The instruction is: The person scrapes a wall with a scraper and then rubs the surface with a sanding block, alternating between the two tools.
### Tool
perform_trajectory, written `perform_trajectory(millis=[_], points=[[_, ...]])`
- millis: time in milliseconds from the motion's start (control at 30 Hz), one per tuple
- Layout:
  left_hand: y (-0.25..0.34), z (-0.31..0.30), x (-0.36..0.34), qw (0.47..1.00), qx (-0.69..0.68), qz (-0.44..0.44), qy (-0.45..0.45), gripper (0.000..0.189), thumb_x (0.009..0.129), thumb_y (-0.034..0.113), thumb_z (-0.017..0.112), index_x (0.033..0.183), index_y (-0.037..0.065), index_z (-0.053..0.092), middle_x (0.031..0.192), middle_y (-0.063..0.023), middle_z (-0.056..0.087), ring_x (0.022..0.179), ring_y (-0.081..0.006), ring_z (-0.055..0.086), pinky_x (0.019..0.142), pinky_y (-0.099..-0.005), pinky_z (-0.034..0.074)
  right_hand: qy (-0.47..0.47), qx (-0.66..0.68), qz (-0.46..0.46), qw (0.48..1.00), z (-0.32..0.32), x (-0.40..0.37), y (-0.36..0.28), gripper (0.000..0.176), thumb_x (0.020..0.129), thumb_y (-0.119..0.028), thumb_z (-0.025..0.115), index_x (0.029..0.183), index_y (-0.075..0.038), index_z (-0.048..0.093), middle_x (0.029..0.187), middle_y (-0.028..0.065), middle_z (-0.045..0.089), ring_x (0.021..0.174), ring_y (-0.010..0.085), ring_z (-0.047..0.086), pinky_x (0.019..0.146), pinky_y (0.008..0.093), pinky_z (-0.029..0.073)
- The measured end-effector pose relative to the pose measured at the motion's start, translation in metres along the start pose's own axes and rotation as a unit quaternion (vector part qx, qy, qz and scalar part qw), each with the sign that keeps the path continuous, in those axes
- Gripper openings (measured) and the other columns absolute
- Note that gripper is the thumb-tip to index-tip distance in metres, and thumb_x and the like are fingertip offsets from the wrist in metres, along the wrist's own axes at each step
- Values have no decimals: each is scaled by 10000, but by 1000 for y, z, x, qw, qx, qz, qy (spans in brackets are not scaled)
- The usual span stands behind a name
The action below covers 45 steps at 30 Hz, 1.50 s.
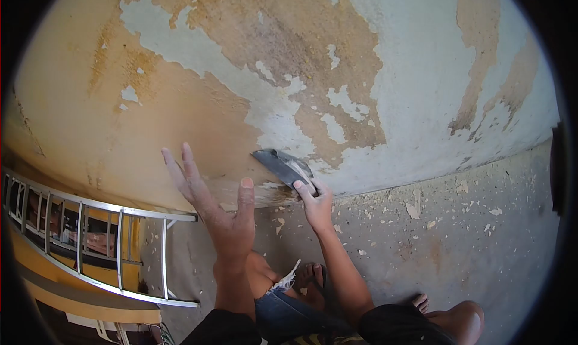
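Our right hand (316, 205) is closed around the handle of the scraper (282, 164), fingers wrapped tight and the handle mostly hidden inside the fist. The dark blade sticks out up and to the left, its edge laid against the wall (421, 74) low down, just where the ochre coat meets the bared pale patch. Our left hand (220, 209) holds nothing. It is spread flat beside the blade, thumb nearest the steel, though we cannot tell whether the palm actually touches the plaster. That closeness is the first risk: if the blade skids off a hard ridge of paint, it would run straight toward that thumb. Too steep an angle would likely gouge the soft plaster rather than lift the coat. Further out, loose flakes (413, 210) litter the floor (481, 237) around our bare foot (310, 279), so a shift of weight could mean a slip or a sharp chip underfoot. The ladder (120, 249) lies to our left, near enough, we judge, to catch an elbow or a heel.
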<state>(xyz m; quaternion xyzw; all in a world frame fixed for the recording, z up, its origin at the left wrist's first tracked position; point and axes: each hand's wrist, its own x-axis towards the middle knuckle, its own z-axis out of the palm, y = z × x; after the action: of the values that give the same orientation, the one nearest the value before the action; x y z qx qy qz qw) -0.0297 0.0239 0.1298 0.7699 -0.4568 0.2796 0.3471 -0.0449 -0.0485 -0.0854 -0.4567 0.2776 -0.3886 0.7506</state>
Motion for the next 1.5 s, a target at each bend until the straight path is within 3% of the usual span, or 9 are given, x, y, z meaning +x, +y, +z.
perform_trajectory(millis=[133,200,500,767,933,1133,1233,1400,1500], points=[[-2,-3,0,999,-15,-29,-22,907,829,146,724,1566,45,205,1621,-249,85,1493,-444,110,1182,-540,167,-8,38,10,999,-4,-4,19,299,904,-250,736,809,19,644,695,-2,536,651,83,455,586,261,382],[-6,-1,-2,998,10,-30,-52,857,833,80,687,1564,72,239,1632,-171,155,1505,-327,168,1203,-481,158,23,20,4,1000,-18,-5,76,313,903,-250,736,783,18,625,681,-10,515,661,84,448,588,264,378],[-7,3,-9,993,38,-49,-103,859,824,80,688,1561,57,246,1605,-192,235,1500,-339,184,1203,-463,169,5,83,-17,996,-3,4,19,297,926,-271,714,899,22,673,754,-9,557,699,64,488,595,257,398],[2,14,-5,994,40,-38,-97,848,835,78,685,1563,74,249,1613,-177,222,1501,-336,184,1190,-475,200,76,114,52,989,-46,-12,72,323,905,-282,730,868,32,662,721,16,569,657,100,506,613,271,423],[9,29,-10,993,10,-50,-106,857,837,86,694,1566,88,244,1623,-172,193,1501,-345,182,1180,-485,225,11,-40,0,999,-42,6,20,357,897,-308,731,857,35,644,706,17,527,656,109,471,612,288,395],[13,37,-5,993,11,-34,-110,883,840,119,708,1577,108,222,1631,-171,151,1488,-369,198,1177,-517,220,79,42,51,995,-66,-14,114,347,909,-298,723,784,6,612,713,-13,512,676,75,463,589,273,404],[6,32,-11,992,19,-33,-118,893,839,131,713,1580,113,216,1627,-177,157,1476,-376,217,1162,-536,254,47,-12,-9,999,-58,-9,73,342,906,-308,725,813,8,633,713,-9,518,664,75,451,584,274,392],[7,29,-9,995,21,-28,-96,874,842,134,711,1573,94,234,1626,-182,159,1471,-368,237,1125,-542,325,4,26,24,999,-41,-2,28,329,915,-310,717,896,16,682,717,2,540,657,68,486,574,262,399],[5,25,-6,994,-6,-46,-102,910,828,123,723,1572,47,203,1624,-231,117,1485,-403,191,1187,-499,196,43,28,-2,999,-50,-4,73,322,917,-300,718,916,20,682,715,0,541,666,65,498,571,260,413]])
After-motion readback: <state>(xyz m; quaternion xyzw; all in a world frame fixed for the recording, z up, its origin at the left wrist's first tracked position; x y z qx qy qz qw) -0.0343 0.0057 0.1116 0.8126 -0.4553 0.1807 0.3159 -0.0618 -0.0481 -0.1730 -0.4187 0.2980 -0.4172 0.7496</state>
